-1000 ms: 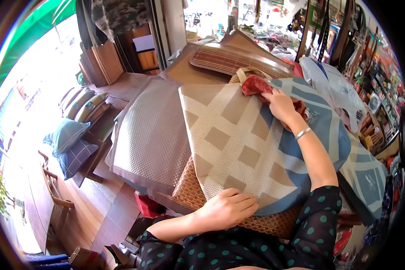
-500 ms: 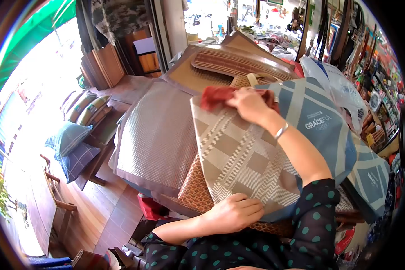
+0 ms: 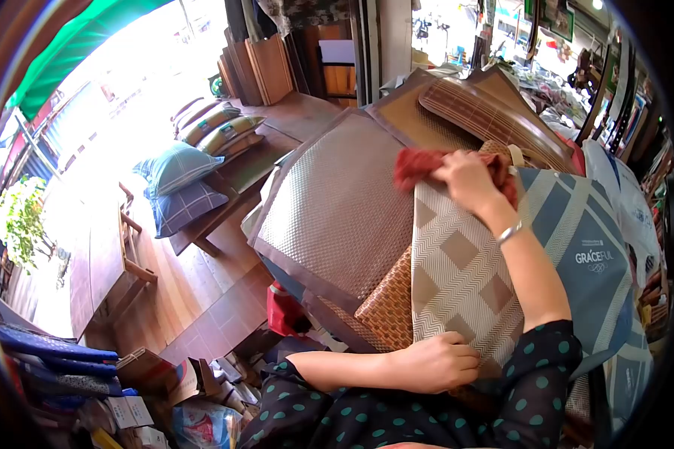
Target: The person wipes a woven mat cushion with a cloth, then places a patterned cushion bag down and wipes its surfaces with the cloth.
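My right hand (image 3: 470, 181) is closed around a red cloth (image 3: 414, 166), pressed on the far end of a beige mat (image 3: 457, 243) with brown squares and a zigzag weave. At the mat's near edge, close to my body, my left hand (image 3: 440, 362) is curled shut on it; the fingertips are partly hidden. The mat lies over a brown woven mat (image 3: 388, 295). To its right is a blue-grey bag (image 3: 577, 224) lettered "GRACEFUL".
A shiny grey-brown mat (image 3: 329, 202) and a long brown woven cushion (image 3: 487, 112) share the pile. Blue pillows (image 3: 180, 191) sit on a wooden bench (image 3: 232, 196) to the left. Boxes and folded goods (image 3: 60, 359) fill the lower left.
My view has turned left, so the pile appears farther right. My right hand with the red cloth stays at the mat's far end; my left hand remains at its near edge.
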Tool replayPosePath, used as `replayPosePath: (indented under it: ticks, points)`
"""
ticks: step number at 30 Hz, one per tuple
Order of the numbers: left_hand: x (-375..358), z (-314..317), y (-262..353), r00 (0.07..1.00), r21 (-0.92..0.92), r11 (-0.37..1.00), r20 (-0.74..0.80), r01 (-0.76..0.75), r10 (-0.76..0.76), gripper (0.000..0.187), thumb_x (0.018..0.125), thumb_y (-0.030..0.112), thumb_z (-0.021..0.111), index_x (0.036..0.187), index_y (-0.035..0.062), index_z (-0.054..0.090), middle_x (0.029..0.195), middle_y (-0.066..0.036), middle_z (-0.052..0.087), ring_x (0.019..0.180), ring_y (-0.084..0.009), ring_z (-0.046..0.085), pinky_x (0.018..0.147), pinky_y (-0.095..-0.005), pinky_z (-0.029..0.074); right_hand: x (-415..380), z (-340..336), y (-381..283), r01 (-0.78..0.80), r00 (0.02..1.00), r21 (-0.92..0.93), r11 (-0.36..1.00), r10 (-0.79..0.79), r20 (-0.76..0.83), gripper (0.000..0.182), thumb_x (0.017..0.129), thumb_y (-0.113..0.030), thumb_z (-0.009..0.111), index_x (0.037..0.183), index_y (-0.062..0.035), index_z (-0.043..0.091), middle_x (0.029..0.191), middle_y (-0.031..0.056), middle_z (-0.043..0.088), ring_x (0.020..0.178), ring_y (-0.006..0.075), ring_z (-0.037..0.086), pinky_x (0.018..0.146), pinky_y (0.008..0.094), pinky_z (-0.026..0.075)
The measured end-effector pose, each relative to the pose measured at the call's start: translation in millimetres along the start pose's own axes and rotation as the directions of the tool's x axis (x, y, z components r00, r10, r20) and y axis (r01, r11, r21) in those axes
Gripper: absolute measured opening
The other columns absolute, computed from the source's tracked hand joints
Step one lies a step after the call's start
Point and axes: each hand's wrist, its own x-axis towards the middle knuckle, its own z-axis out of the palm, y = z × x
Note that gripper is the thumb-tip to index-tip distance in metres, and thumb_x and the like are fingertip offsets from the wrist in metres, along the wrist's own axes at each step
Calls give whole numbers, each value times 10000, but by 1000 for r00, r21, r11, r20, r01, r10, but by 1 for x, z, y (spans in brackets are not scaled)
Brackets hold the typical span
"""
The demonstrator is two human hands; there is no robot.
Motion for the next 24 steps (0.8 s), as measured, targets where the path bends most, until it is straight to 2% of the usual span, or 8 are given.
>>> replayPosePath:
  ticks: [3, 5, 9, 11, 13, 18, 21, 24]
  points:
    - [-1, 0, -3, 999, -2, 1000, 38, 15, -15, 249, 837, 216, 598, 1009, 40, 637, 1116, -87, 668, 1112, -214, 627, 865, -342, 478, 2, 13, 35, -248, 960, 0, 969, 246, -137, 242, 909, -111, 545, 1016, -160, 757, 1038, 81, 666, 1005, 275, 600, 948, 451, 462]
    - [0, -3, -3, 998, -5, 1000, 55, 23, -23, 258, 840, 221, 597, 1020, 40, 639, 1118, -86, 668, 1108, -211, 630, 866, -344, 479, -5, -6, 25, -231, 973, 143, 962, 228, 39, 325, 873, -69, 520, 1061, -167, 766, 1067, 128, 652, 1008, 315, 584, 908, 460, 486]
    - [1, 0, 0, 998, 20, 999, 42, 36, -37, 292, 847, 227, 594, 1065, 39, 643, 1124, -84, 670, 1097, -206, 641, 874, -345, 483, -61, -69, -59, 319, 946, 84, 944, -322, 27, 293, 814, -99, 606, 1054, -160, 763, 1059, 91, 665, 954, 257, 614, 853, 432, 509]
    - [1, -1, 1, 999, 32, 999, 28, 26, -27, 300, 849, 223, 592, 1079, 37, 643, 1126, -84, 671, 1095, -206, 644, 878, -345, 485, -91, -87, -68, 399, 917, 233, 887, -392, -74, 276, 794, -122, 627, 1027, -163, 768, 1083, 82, 669, 943, 248, 618, 841, 426, 509]
    - [2, -2, 1, 1000, 49, 999, 11, 18, -19, 308, 851, 220, 590, 1092, 35, 643, 1128, -83, 672, 1093, -206, 647, 882, -344, 487, -116, -80, -44, 244, 969, 409, 879, -238, -67, 245, 805, -123, 635, 1009, -148, 769, 1086, 89, 672, 939, 290, 630, 858, 437, 504]
    - [5, -6, 0, 999, 33, 999, -27, 34, -33, 288, 840, 186, 615, 1079, 32, 659, 1108, -88, 685, 1068, -209, 660, 892, -351, 492, -202, -58, 82, -390, 920, -63, 919, 392, 23, 357, 821, 3, 515, 1109, -70, 713, 1049, 183, 637, 1010, 366, 594, 905, 453, 492]
    - [5, -6, 2, 998, 6, 999, -56, 34, -34, 277, 841, 177, 624, 1073, 32, 668, 1108, -90, 691, 1069, -203, 663, 889, -350, 493, -227, -73, 75, -526, 848, -127, 841, 529, -10, 345, 820, 20, 532, 1101, -64, 714, 1035, 197, 640, 992, 379, 599, 888, 458, 498]
    - [3, -9, 3, 997, 2, 999, -55, 45, -44, 271, 837, 174, 664, 1072, 39, 674, 1123, -84, 695, 1063, -201, 668, 874, -356, 500, -203, -121, -25, -412, 908, 164, 896, 390, 152, 315, 801, -16, 568, 1071, -83, 716, 926, 181, 640, 865, 389, 618, 811, 478, 512]
